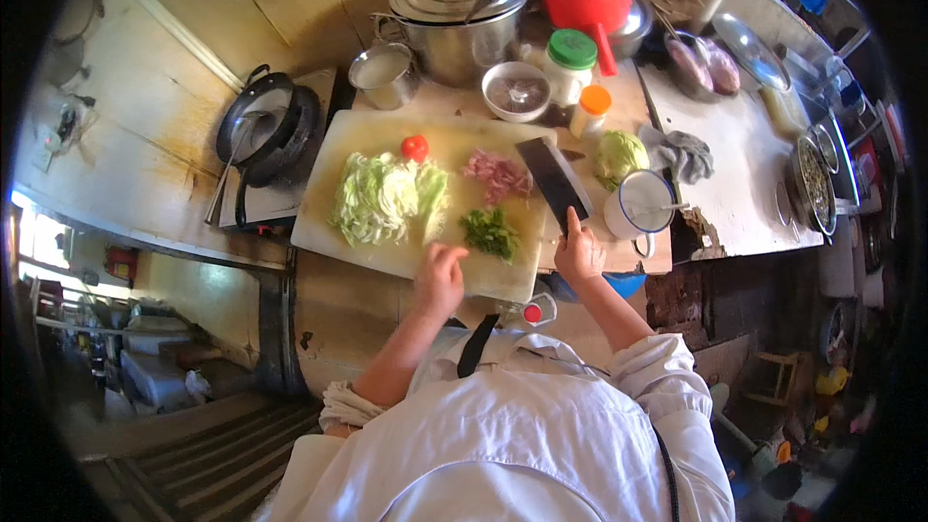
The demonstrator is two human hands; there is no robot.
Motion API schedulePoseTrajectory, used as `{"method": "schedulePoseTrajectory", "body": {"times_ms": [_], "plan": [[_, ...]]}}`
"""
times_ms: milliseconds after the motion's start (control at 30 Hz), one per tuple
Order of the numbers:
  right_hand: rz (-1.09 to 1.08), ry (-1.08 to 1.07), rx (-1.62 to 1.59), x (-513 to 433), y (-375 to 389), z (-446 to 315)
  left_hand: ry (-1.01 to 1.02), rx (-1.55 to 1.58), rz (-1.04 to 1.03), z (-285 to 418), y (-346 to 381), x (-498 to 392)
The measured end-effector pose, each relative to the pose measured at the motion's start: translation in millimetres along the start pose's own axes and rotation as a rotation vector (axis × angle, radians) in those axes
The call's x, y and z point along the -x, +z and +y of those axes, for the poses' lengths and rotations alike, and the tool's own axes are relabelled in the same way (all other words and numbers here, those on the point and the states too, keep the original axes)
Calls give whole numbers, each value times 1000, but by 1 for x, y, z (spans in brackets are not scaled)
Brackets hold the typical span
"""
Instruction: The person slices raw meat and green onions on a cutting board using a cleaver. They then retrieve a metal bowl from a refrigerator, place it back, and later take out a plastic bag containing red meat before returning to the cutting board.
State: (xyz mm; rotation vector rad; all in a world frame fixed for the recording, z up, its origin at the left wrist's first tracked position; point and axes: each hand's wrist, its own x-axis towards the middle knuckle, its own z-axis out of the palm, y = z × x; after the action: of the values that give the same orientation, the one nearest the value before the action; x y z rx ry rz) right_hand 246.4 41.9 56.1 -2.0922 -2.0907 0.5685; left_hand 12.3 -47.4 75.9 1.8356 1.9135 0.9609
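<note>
My right hand [580, 254] grips a dark cleaver [554, 177], its index finger stretched along the blade. The blade lies across the right edge of a pale cutting board [315, 214]. At the board's near edge is my left hand [440, 279], loosely curled, slightly blurred, with nothing visible in it. Just beyond it lies a large pile of shredded cabbage [380, 196]. Chopped green herbs [491, 233] sit between my hands, and cut pink meat [498, 172] lies behind them. A whole tomato [415, 148] rests behind the cabbage.
Right of the cleaver stand a white enamel mug [625, 214] and a cabbage piece [620, 156]. Behind the board are a metal pot [384, 76], a bowl [516, 90], a green-lidded jar [570, 65] and a lidded stockpot [464, 43]. A wok [257, 116] sits left.
</note>
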Motion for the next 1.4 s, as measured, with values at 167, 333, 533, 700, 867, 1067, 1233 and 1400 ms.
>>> {"method": "schedulePoseTrajectory", "body": {"times_ms": [167, 333, 533, 700, 867, 1067, 1233, 1400], "plan": [[-37, 85, 24, -32, 21, 3, 99, -78, -49, 11, -9, 25], [53, 43, 64, -47, 44, 24, -59, -48, -24, 4, -26, 42], [94, -74, 147, -48, 42, 36, -182, -49, 36, -9, -41, 61], [210, -156, 124, -34, 26, 21, -149, -74, 75, -10, -51, 71], [405, -359, -198, -4, 25, 5, -261, -96, 65, -43, -78, 83], [357, 22, -426, 34, 62, 30, -671, -178, 52, -171, -142, 52], [427, 433, -755, 55, 90, 49, -751, -329, -2, -280, -184, 0], [636, 733, -572, 52, 58, 73, -832, -380, -95, -355, -178, -28]]}}
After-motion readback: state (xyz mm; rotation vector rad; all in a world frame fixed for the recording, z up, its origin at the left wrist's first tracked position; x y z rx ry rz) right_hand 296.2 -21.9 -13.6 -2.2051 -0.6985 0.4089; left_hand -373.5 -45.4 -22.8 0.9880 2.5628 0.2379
